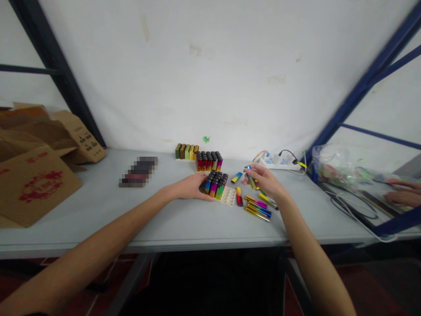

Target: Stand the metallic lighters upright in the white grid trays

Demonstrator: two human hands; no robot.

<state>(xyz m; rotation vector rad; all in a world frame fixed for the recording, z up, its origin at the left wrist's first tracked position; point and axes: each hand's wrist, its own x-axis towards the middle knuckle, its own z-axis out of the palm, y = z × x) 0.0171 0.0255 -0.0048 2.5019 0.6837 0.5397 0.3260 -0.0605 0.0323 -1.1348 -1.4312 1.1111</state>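
A pale tray [229, 196] with round slots lies on the table, its left part filled with upright coloured lighters [216, 184]. My left hand [193, 186] is wrapped round the left side of this group. To the right, my right hand [261, 177] pinches a lighter [249, 167] with a blue end above the table. Beneath and beside that hand lie loose metallic lighters [258, 210]. A red and yellow lighter [239, 196] lies just right of the tray, and a blue and yellow one [236, 177] lies behind it.
Two more blocks of upright lighters, one red and purple [208, 161], one green and yellow [187, 152], stand by the wall. Cardboard boxes [39, 175] sit left, a pixelated object [138, 172] nearer. A power strip [279, 163], cables and another person's hands [404, 193] are right.
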